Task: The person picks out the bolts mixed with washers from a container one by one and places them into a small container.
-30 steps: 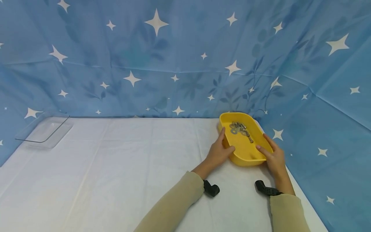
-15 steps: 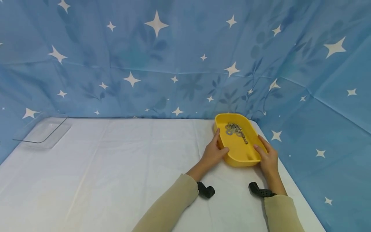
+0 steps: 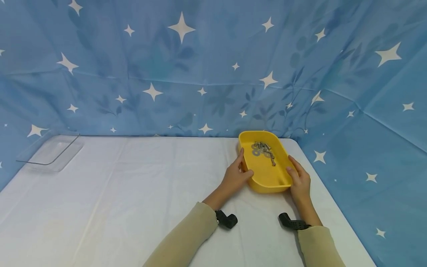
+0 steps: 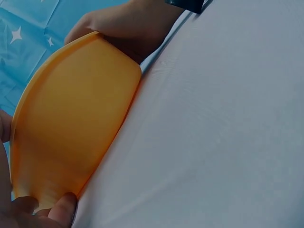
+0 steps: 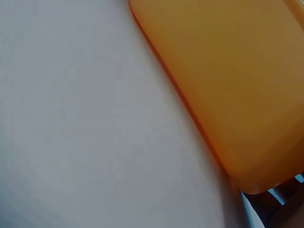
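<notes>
Left hand (image 3: 235, 175) clasping the left wall of the yellow tray (image 3: 265, 174), thumb hooked over the rim, fingers laid along the outside. Right hand (image 3: 299, 180) gripping the right wall the same way, thumb on the rim. Between both grips, the tray flat on the white-covered desk (image 3: 133, 193), at about 2 o'clock from desk centre, near the far right corner. Inside it, toward its far end, a small heap of metal screws and washers (image 3: 262, 150). Far off at 10 o'clock, a clear plastic tray (image 3: 50, 151) by the left edge. Behind and to the right, blue star-print cloth (image 3: 207, 66).
</notes>
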### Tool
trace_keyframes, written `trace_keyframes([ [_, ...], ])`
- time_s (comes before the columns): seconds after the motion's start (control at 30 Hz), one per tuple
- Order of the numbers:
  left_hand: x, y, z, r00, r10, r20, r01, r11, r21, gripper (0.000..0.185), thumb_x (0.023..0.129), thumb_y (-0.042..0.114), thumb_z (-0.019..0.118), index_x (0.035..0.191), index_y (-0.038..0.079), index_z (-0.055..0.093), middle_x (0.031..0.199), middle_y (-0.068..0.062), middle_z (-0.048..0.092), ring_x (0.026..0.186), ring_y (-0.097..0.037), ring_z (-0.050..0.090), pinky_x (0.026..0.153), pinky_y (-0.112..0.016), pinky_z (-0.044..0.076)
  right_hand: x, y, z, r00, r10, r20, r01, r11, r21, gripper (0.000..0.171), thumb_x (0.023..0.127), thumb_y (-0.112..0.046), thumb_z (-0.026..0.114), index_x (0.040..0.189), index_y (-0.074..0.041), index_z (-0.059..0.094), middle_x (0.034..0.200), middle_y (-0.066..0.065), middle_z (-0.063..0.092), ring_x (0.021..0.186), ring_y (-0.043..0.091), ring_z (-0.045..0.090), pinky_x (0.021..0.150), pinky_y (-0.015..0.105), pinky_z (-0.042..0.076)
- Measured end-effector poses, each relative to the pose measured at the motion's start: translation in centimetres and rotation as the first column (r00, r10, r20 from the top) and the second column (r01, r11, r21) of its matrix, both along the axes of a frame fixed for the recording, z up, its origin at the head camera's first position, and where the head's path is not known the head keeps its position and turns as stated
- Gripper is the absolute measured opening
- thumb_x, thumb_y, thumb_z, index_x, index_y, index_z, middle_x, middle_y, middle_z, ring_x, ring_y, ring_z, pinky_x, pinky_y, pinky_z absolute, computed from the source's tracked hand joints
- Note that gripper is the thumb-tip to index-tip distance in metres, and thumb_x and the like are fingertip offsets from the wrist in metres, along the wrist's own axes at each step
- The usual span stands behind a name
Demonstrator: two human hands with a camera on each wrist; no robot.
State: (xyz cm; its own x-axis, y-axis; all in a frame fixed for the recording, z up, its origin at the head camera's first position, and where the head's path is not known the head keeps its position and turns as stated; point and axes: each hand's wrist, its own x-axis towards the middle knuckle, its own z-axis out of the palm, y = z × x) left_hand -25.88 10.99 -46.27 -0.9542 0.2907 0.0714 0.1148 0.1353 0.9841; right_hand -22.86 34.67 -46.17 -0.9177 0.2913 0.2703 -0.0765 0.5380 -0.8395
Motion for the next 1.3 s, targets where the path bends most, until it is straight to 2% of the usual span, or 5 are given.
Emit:
trace_keyframes([
  [0.27, -0.2, -2.1, 0.1, 1.0, -0.012, 0.0, 0.012, 1.0, 0.008, 0.084, 0.086, 0.025, 0.06, 0.162, 0.029, 0.022, 0.166, 0.009, 0.029, 0.15, -0.018, 0.039, 0.119, -0.039, 0.041, 0.3, -0.7, -0.1, 0.996, 0.088, 0.0, -0.088, 0.996, 0.025, 0.05, 0.104, -0.021, 0.05, 0.154, -0.015, 0.045, 0.159, 0.011, 0.045, 0.143, 0.016, 0.045, 0.1, -0.005, 0.032],
  [0.37, -0.2, -3.1, 0.2, 1.0, -0.027, -0.011, 0.027, 0.999, -0.019, 0.084, 0.088, 0.024, 0.059, 0.162, 0.029, 0.021, 0.166, 0.008, 0.029, 0.15, -0.018, 0.039, 0.12, -0.039, 0.04, 0.3, -1.2, -0.2, 0.993, 0.118, 0.0, -0.118, 0.992, 0.037, 0.05, 0.104, -0.02, 0.053, 0.153, -0.016, 0.046, 0.157, 0.011, 0.046, 0.141, 0.013, 0.047, 0.097, -0.006, 0.034],
  [0.6, -0.2, -5.6, 0.3, 1.0, -0.03, 0.003, 0.03, 0.999, -0.014, 0.084, 0.089, 0.02, 0.059, 0.162, 0.03, 0.018, 0.168, 0.012, 0.021, 0.151, -0.018, 0.036, 0.12, -0.038, 0.038, 0.0, -3.0, -0.2, 0.983, 0.179, -0.03, -0.176, 0.982, 0.074, 0.053, 0.102, -0.016, 0.057, 0.154, -0.013, 0.045, 0.157, 0.015, 0.046, 0.142, 0.035, 0.046, 0.098, -0.006, 0.032],
  [1.1, -0.2, -10.5, 0.3, 0.999, -0.032, -0.029, 0.032, 0.999, 0.009, 0.085, 0.089, 0.013, 0.058, 0.163, 0.021, 0.018, 0.169, 0.007, 0.023, 0.152, -0.019, 0.034, 0.12, -0.038, 0.038, 0.0, -7.1, -0.5, 0.959, 0.28, -0.04, -0.279, 0.96, 0.032, 0.06, 0.1, -0.023, 0.063, 0.155, -0.012, 0.041, 0.16, 0.012, 0.042, 0.15, 0.031, 0.038, 0.105, -0.004, 0.028],
  [1.3, -0.1, -12.6, 0.8, 0.998, -0.041, -0.044, 0.042, 0.999, 0.022, 0.084, 0.09, 0.009, 0.056, 0.163, 0.017, 0.016, 0.17, -0.001, 0.021, 0.153, -0.023, 0.034, 0.121, -0.041, 0.036, 0.0, -8.4, -0.5, 0.936, 0.352, -0.004, -0.351, 0.935, 0.059, 0.071, 0.095, -0.02, 0.068, 0.159, -0.016, 0.035, 0.162, 0.012, 0.038, 0.134, 0.037, 0.056, 0.09, -0.001, 0.043],
])
